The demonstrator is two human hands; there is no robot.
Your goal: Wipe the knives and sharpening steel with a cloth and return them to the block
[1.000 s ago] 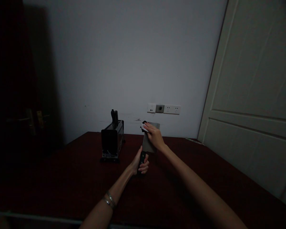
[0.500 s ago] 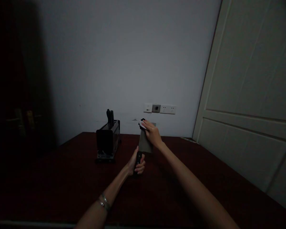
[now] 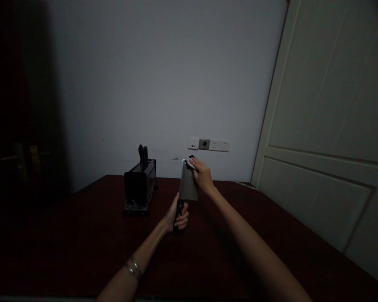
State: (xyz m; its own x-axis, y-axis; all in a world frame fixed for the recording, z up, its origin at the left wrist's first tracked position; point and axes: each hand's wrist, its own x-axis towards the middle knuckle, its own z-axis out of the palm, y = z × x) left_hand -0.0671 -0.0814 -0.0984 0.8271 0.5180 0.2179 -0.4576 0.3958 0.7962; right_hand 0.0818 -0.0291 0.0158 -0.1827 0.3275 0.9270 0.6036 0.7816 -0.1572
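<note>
One cleaver (image 3: 187, 188) juts from left fingers (image 3: 182, 219), apparently reaching behind right fingers (image 3: 196, 163).

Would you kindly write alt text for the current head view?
A person's left hand grips a cleaver by its handle while the right hand holds a cloth against the blade. A knife block stands to the left on a dark red table.

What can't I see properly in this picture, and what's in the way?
All in the head view:
Part of the knife blade: behind the right hand and cloth.
Much of the cloth: covered by the right hand.
Part of the knife handle: wrapped up in the left hand.
What's below the black handles: hidden in the holder.
The right arm's upper end: cut off by the bottom edge.
</note>
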